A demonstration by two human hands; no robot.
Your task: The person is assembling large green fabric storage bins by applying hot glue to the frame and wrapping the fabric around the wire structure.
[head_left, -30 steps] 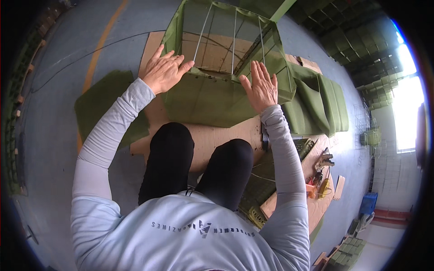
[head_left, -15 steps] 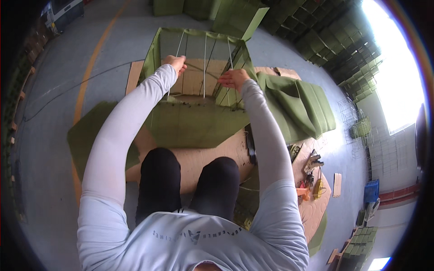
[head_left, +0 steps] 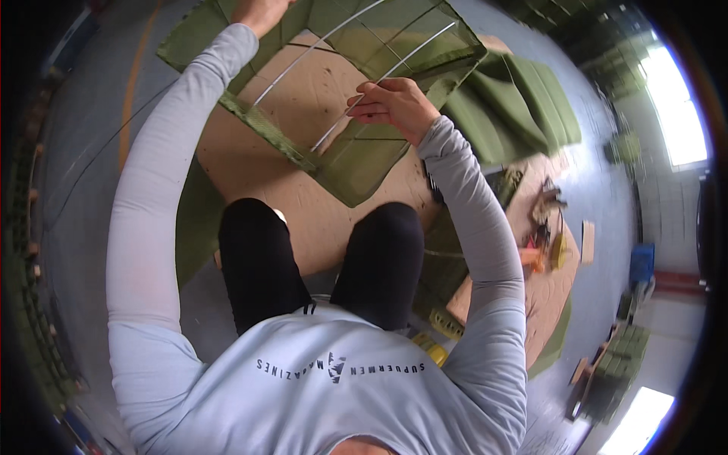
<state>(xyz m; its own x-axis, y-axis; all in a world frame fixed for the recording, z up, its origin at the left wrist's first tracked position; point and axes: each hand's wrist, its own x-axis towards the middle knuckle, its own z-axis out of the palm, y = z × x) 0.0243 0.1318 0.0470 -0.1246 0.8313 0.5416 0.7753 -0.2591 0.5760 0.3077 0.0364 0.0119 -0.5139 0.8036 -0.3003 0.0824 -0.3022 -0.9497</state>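
Fingers of your right hand (head_left: pixel 394 106) are curling shut around 1 of 2 thin metal rods (head_left: pixel 379 80) running through the green fabric frame (head_left: pixel 364 45). Your left hand (head_left: pixel 262 9) is reaching to the far edge of the frame, mostly cut off by the picture's rim, so you cannot tell how its fingers are set. That frame is tilting above the brown board (head_left: pixel 303 114), far of your knees. Folded green cushions (head_left: pixel 523 114) are lying to the right.
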